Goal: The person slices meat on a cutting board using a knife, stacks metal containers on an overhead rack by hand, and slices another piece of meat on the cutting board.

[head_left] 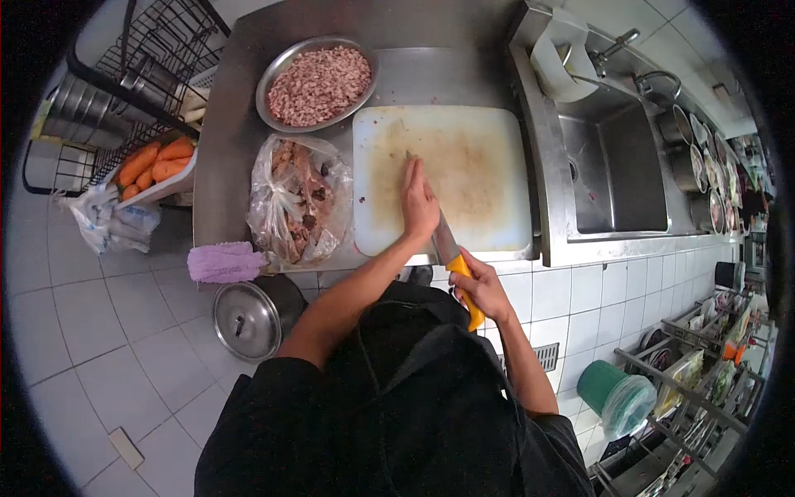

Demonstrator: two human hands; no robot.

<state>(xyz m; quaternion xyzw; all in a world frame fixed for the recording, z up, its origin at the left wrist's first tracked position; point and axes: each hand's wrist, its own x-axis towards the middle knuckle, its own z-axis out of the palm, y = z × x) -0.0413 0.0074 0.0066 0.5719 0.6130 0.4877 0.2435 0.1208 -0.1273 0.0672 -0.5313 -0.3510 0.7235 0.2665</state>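
The right hand [482,290] grips a yellow-handled knife [445,241] while the left hand [420,201] lies flat along its blade, over the white cutting board [493,149].

The knife's handle [476,317] in the right hand [484,290] is bright yellow, its blade [445,240] silver-grey. Beneath the left hand [421,203], the cutting board [489,166] is white, blotched yellowish-brown. Left of that hand, a clear bag [269,174] shows red-brown meat with near-black patches; farther off, beyond it, a silver-grey bowl [298,127] holds chopped meat [323,81] speckled pink and whitish. The cloth [224,262] left of both hands is lilac, the carrots [139,166] farther left orange. Right of both hands, the sink [617,166] is steel grey and the bucket [600,384] green. The sleeves [277,398] behind them are black.
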